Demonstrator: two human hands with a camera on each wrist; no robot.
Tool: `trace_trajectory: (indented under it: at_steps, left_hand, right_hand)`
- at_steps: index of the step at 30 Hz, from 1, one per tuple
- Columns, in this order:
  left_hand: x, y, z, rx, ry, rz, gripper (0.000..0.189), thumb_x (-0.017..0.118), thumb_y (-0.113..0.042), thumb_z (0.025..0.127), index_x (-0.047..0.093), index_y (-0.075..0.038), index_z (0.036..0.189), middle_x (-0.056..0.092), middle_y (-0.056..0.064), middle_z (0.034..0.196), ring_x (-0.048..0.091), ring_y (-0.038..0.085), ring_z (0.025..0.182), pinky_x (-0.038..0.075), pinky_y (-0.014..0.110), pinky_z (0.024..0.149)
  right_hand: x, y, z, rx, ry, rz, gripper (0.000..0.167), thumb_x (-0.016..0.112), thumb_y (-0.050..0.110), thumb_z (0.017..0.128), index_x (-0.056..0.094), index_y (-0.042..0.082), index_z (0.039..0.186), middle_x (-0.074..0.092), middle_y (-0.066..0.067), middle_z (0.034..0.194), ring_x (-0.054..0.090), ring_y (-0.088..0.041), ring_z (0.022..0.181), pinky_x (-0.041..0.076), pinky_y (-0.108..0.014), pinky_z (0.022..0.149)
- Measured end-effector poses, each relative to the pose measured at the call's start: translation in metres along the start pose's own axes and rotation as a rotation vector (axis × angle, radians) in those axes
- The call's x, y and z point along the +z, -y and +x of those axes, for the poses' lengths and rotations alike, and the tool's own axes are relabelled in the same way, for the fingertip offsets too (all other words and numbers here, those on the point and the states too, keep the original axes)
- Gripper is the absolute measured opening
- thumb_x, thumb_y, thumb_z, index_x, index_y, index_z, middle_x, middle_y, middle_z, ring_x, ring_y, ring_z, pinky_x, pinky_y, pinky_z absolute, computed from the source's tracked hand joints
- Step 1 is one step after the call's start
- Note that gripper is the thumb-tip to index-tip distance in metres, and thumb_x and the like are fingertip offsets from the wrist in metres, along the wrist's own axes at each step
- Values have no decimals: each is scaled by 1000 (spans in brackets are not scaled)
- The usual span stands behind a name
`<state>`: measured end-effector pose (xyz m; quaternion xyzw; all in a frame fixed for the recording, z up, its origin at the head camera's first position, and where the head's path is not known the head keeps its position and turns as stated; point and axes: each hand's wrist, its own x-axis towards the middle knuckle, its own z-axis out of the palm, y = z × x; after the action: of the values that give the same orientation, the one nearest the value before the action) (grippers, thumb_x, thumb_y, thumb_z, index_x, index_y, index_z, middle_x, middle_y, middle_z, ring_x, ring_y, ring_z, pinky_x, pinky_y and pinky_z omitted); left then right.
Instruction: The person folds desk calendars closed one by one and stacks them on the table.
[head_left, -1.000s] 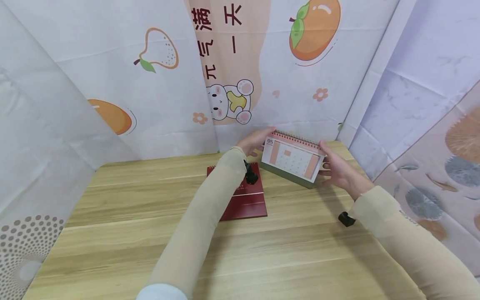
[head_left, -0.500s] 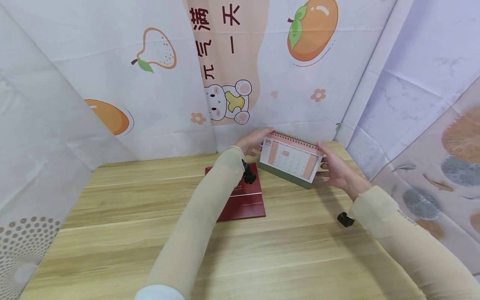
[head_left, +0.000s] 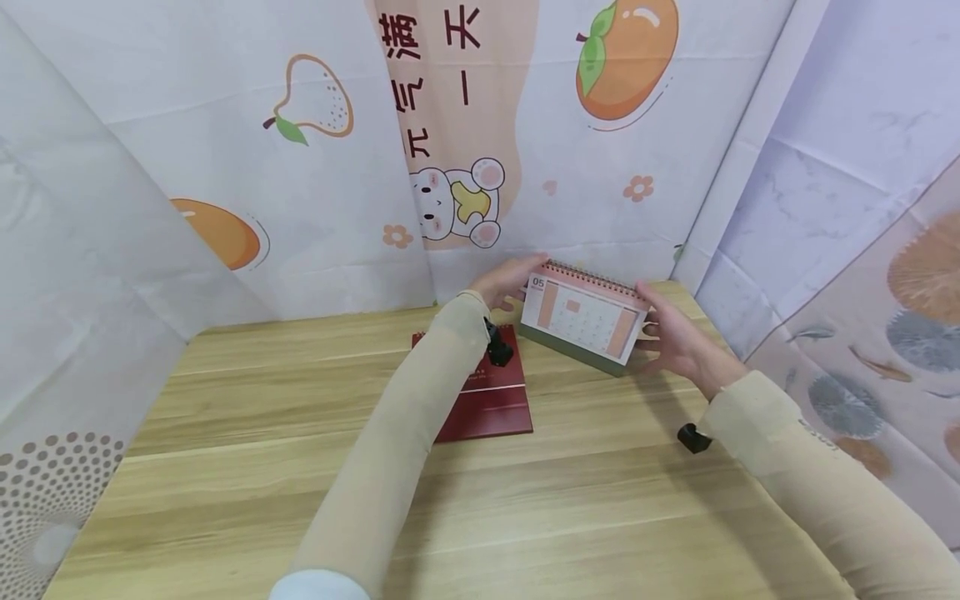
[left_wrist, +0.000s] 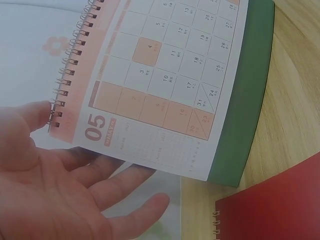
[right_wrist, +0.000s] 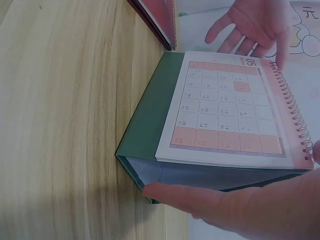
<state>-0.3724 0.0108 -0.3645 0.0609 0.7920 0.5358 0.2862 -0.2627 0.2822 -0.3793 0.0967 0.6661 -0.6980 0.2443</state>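
A pink-and-white spiral desk calendar point(head_left: 585, 321) with a green stand sits at the back right of the table, its 05 page facing me. At its left end, my left hand point(head_left: 508, 283) touches the wire coil with the thumb, and its fingers spread loosely beside and behind the page in the left wrist view. On the opposite end, my right hand point(head_left: 678, 342) has its thumb by the coil. One straight finger point(right_wrist: 185, 197) lies along the stand's open side in the right wrist view. A red spiral calendar point(head_left: 487, 412) stands just left, partly hidden by my left forearm.
The wood-grain table point(head_left: 247, 433) backs onto a white printed cloth point(head_left: 322, 217) with fruit, a white bear-like figure and writing. Another patterned cloth point(head_left: 825, 200) hangs along the right side. Small black wrist cameras point(head_left: 693, 437) are on both sleeves.
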Motion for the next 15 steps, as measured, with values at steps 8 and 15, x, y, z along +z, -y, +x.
trace_trajectory:
  at_steps: [8, 15]
  left_hand:
    - [-2, -1, 1, 3, -7, 18, 59, 38, -63, 103, 60, -16, 133, 61, 7, 126, 54, 32, 122, 33, 60, 110]
    - [0, -2, 0, -4, -8, 9, 60, 37, -61, 104, 58, -16, 137, 60, 9, 129, 53, 34, 125, 32, 60, 111]
  right_hand:
    - [1, 1, 0, 6, 10, 27, 110, 37, 77, 94, -10, 3, 160, -13, -20, 166, -6, -45, 151, 8, -75, 112]
    - [2, -1, 1, 8, 12, 50, 106, 35, 76, 95, -11, 7, 161, -13, -19, 167, -7, -44, 151, 7, -75, 111]
